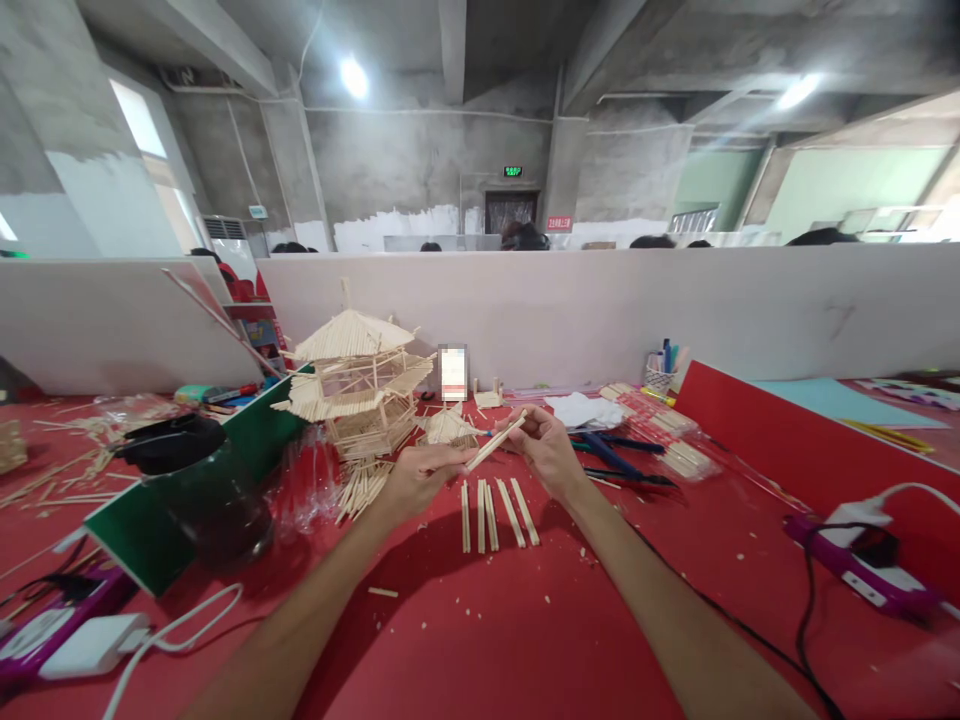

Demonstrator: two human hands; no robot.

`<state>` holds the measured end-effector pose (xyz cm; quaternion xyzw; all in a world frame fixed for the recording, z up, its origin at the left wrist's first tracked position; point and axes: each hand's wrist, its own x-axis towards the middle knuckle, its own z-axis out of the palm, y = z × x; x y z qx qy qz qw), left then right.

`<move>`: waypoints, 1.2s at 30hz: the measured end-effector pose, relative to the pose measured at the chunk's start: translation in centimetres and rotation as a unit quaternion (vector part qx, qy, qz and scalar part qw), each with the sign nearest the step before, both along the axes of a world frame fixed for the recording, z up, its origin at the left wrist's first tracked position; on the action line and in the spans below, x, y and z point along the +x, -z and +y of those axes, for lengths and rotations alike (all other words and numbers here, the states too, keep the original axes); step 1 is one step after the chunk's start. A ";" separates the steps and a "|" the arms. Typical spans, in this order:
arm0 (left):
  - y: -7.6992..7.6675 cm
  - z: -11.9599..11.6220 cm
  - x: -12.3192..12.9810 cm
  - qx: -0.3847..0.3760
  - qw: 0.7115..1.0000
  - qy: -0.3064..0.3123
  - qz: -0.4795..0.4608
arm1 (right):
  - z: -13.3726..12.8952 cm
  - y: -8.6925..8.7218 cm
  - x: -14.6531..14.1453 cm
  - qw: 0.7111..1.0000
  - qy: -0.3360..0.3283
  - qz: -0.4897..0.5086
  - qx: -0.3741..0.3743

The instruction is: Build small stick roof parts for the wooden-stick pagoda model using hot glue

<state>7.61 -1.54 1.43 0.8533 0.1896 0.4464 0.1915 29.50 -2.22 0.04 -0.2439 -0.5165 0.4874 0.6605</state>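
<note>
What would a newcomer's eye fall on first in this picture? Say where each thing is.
The tiered stick model, left of centre on the red table, likely draws the eye first. Next come the left hand and right hand, mid-picture, holding a pale strip above a row of sticks.

From my head, the camera looks forward and down at my left hand (429, 474), right hand (553, 455) and the red table (480, 665), all near. It reaches past the partition (577, 320) to the ceiling (510, 50).

Below the left hand (431, 472) and right hand (547, 450), low sticks (481, 515) lie, then the tabletop (487, 660) gives room — beyond the left one, a stick tower (352, 415) blocks.
</note>
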 end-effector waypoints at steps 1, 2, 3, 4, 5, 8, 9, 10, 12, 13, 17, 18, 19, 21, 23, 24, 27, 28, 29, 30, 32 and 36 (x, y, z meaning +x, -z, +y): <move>0.0 0.0 0.0 0.003 1.000 0.004 -0.004 | 0.0 0.0 0.0 1.000 0.003 -0.002 0.002; 0.1 0.0 0.0 0.008 1.000 0.008 -0.008 | 0.0 0.1 0.0 1.000 0.007 -0.004 0.003; 0.2 0.1 0.0 0.012 1.000 0.010 -0.011 | 0.0 0.1 0.0 1.000 0.011 -0.007 0.004; 0.3 0.2 0.0 0.015 1.000 0.009 -0.012 | 0.0 0.1 0.0 1.000 0.014 -0.010 0.005; 0.4 0.2 -0.1 0.017 1.000 0.006 -0.011 | 0.0 0.2 0.0 1.000 0.018 -0.012 0.006; 0.4 0.3 -0.1 0.017 1.000 -0.010 0.009 | 0.0 0.1 0.0 0.999 0.030 -0.020 0.004; 0.4 0.3 0.0 0.015 1.000 -0.018 0.017 | 0.0 0.1 0.0 0.999 0.040 -0.026 0.002; 0.3 0.2 0.1 0.009 0.999 -0.028 0.025 | -0.1 0.1 0.0 0.998 0.053 -0.035 0.000; 0.1 -0.1 0.5 -0.015 0.997 -0.054 0.045 | -0.1 0.0 -0.2 0.995 0.080 -0.054 0.001; 0.0 -0.3 0.7 -0.028 0.996 -0.066 0.055 | -0.2 0.0 -0.3 0.994 0.091 -0.063 0.005; 0.1 -0.8 1.5 -0.044 0.992 -0.087 0.077 | -0.5 -0.2 -0.8 0.990 0.104 -0.093 0.024; 0.1 -0.9 1.6 -0.043 0.992 -0.089 0.077 | -0.6 -0.3 -0.9 0.989 0.102 -0.100 0.030; 0.2 -0.9 1.6 -0.043 0.992 -0.090 0.077 | -0.6 -0.4 -1.0 0.989 0.096 -0.108 0.035; 0.2 -0.9 1.5 -0.049 0.992 -0.089 0.075 | -0.8 -0.6 -1.0 0.988 0.084 -0.122 0.043; 0.2 -0.8 1.4 -0.058 0.991 -0.093 0.077 | -0.8 -0.6 -0.9 0.987 0.077 -0.132 0.047; 0.2 -0.8 1.4 -0.062 0.990 -0.099 0.080 | -0.8 -0.6 -0.9 0.987 0.077 -0.134 0.047; 0.3 -0.7 1.3 -0.070 0.987 -0.115 0.088 | -0.8 -0.5 -0.9 0.987 0.079 -0.136 0.043; 0.3 -0.7 1.3 -0.069 0.987 -0.118 0.088 | -0.8 -0.5 -0.9 0.987 0.080 -0.136 0.043; 0.3 -0.6 1.3 -0.067 0.986 -0.122 0.088 | -0.8 -0.5 -1.0 0.986 0.081 -0.136 0.044; 0.4 -0.6 1.3 -0.063 0.986 -0.125 0.088 | -0.9 -0.5 -1.0 0.986 0.083 -0.136 0.046; 0.5 -0.5 1.2 -0.046 0.986 -0.134 0.087 | -1.0 -0.7 -1.0 0.985 0.087 -0.135 0.054; 0.9 -0.2 1.2 0.016 0.987 -0.149 0.065 | -1.2 -0.9 -0.9 0.984 0.094 -0.134 0.072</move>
